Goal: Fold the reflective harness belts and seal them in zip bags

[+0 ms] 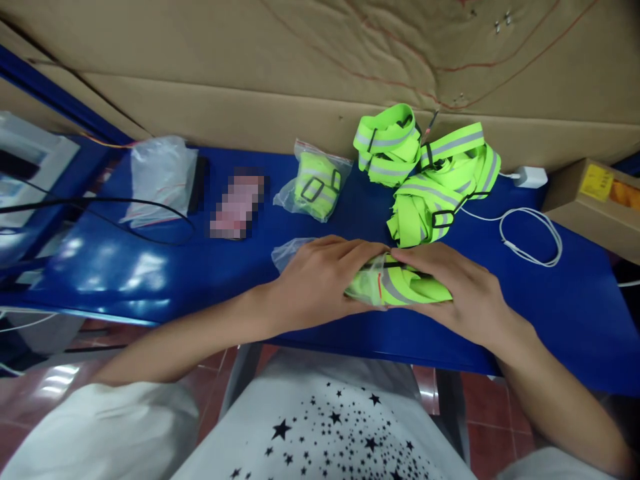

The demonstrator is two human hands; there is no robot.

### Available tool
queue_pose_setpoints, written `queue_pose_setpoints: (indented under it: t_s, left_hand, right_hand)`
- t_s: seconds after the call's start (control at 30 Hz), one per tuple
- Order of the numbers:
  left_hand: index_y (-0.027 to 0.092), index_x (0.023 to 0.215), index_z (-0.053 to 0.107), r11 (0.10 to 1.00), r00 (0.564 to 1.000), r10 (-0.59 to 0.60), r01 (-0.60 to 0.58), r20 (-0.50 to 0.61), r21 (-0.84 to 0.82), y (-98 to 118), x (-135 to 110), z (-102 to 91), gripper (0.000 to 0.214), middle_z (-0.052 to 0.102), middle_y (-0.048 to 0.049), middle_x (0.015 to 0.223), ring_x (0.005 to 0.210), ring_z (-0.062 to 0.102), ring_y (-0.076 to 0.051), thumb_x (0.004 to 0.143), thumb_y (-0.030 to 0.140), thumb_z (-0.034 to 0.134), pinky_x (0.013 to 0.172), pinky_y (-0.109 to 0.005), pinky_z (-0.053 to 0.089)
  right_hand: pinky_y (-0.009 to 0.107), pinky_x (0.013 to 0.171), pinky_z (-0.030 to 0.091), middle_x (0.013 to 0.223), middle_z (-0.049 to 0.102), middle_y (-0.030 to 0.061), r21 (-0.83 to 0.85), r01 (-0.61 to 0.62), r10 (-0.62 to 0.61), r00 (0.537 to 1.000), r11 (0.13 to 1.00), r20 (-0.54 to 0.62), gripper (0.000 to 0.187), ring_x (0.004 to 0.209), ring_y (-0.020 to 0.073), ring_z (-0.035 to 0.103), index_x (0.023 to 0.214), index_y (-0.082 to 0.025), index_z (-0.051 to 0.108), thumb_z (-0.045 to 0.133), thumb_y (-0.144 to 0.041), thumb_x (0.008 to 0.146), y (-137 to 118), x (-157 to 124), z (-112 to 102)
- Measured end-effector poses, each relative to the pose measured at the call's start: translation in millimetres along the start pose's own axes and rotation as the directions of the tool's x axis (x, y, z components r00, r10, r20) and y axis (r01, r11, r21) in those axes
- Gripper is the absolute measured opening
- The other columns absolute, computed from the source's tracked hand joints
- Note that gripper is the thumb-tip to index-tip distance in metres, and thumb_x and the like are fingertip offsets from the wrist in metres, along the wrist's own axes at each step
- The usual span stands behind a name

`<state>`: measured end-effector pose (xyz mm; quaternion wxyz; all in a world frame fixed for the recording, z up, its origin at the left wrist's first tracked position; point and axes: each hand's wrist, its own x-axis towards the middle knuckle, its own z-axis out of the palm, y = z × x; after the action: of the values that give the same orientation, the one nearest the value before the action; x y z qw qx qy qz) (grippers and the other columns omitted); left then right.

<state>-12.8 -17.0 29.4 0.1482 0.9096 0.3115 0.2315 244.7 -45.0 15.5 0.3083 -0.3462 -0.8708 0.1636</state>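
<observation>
Near the front edge of the blue table, my left hand [320,280] is closed around a clear plastic bag [367,283]. A folded neon yellow-green reflective strap [413,287] with a grey stripe sits partly inside the bag's mouth. My right hand [457,287] grips the other end of that strap, thumb on the near side and fingers over the top. A loose end of the bag sticks out beyond my left hand. Just behind lie several loose bundles of reflective straps [425,207] with black buckles. One bundle in a zip bag [320,183] lies to their left.
A stack of clear bags [163,177] and a blurred-out pink item [237,207] lie at the left on the blue table [565,313]. Black cables cross there. On the right are a coiled white cable [533,233], a charger [531,177] and a cardboard box [585,200]. Cardboard lines the back.
</observation>
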Motion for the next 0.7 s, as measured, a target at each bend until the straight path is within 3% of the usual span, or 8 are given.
queue_pose_setpoints:
  t_s: [0.13, 0.23, 0.3, 0.43, 0.6, 0.7]
  left_hand:
    - [0.018, 0.126, 0.065, 0.956, 0.973, -0.169, 0.201, 0.158, -0.215, 6.7, 10.1, -3.6, 0.069, 0.079, -0.0058, 0.112, 0.096, 0.078, -0.025, 0.076, 0.061, 0.086, 0.074, -0.031, 0.055]
    - [0.021, 0.126, 0.067, 0.883, 0.936, -0.277, 0.337, 0.218, -0.326, 6.6, 14.7, -8.5, 0.067, 0.080, -0.0022, 0.109, 0.095, 0.077, -0.024, 0.074, 0.057, 0.088, 0.075, -0.030, 0.053]
    - [0.022, 0.128, 0.067, 0.832, 0.915, -0.328, 0.398, 0.237, -0.386, 6.1, 15.2, -10.1, 0.070, 0.080, -0.0015, 0.111, 0.098, 0.076, -0.024, 0.071, 0.057, 0.090, 0.079, -0.031, 0.054]
    - [0.021, 0.126, 0.068, 0.810, 0.905, -0.342, 0.421, 0.255, -0.408, 7.8, 16.4, -7.0, 0.071, 0.080, -0.0029, 0.112, 0.098, 0.076, -0.024, 0.069, 0.056, 0.091, 0.081, -0.032, 0.054]
    - [0.021, 0.122, 0.067, 0.891, 0.930, -0.297, 0.351, 0.216, -0.288, 11.0, 22.3, 1.3, 0.064, 0.079, -0.0045, 0.114, 0.102, 0.076, -0.028, 0.075, 0.059, 0.087, 0.080, -0.035, 0.053]
    - [0.021, 0.129, 0.063, 0.931, 0.954, -0.264, 0.291, 0.144, -0.221, 11.3, 21.8, 1.3, 0.069, 0.076, -0.0069, 0.124, 0.109, 0.075, -0.029, 0.076, 0.059, 0.087, 0.087, -0.036, 0.054]
  right_hand:
    - [0.041, 0.101, 0.059, 0.130, 0.066, 0.0112, 0.172, -0.034, 0.038, 0.999, 0.985, -0.018, 0.071, 0.117, 0.0276, 0.068, 0.147, -0.027, 0.047, 0.076, -0.055, 0.089, 4.5, 3.0, 12.5]
    - [0.041, 0.103, 0.056, 0.139, 0.060, 0.0120, 0.290, -0.067, 0.070, 0.998, 0.955, -0.001, 0.088, 0.122, 0.0292, 0.065, 0.152, -0.027, 0.041, 0.080, -0.064, 0.082, 7.2, 5.6, 9.5]
    - [0.038, 0.101, 0.055, 0.140, 0.060, 0.0106, 0.314, -0.112, 0.112, 0.994, 0.943, 0.018, 0.075, 0.123, 0.0274, 0.064, 0.150, -0.027, 0.045, 0.078, -0.055, 0.089, 7.2, 6.7, 3.6]
    - [0.031, 0.087, 0.055, 0.114, 0.071, 0.0037, 0.269, -0.150, 0.170, 0.984, 0.951, -0.054, 0.035, 0.101, 0.0194, 0.069, 0.125, -0.027, 0.063, 0.076, -0.032, 0.094, 0.8, 9.3, 1.9]
    - [0.030, 0.067, 0.054, 0.091, 0.071, 0.0017, 0.176, -0.234, 0.268, 0.942, 0.956, -0.201, 0.025, 0.079, 0.0184, 0.069, 0.101, -0.024, 0.061, 0.082, -0.031, 0.088, -13.0, 13.4, 18.0]
    - [0.036, 0.078, 0.057, 0.097, 0.072, 0.0052, 0.124, -0.181, 0.207, 0.946, 0.976, -0.249, 0.019, 0.089, 0.0219, 0.070, 0.088, -0.024, 0.061, 0.079, -0.029, 0.090, -15.0, 12.9, 16.7]
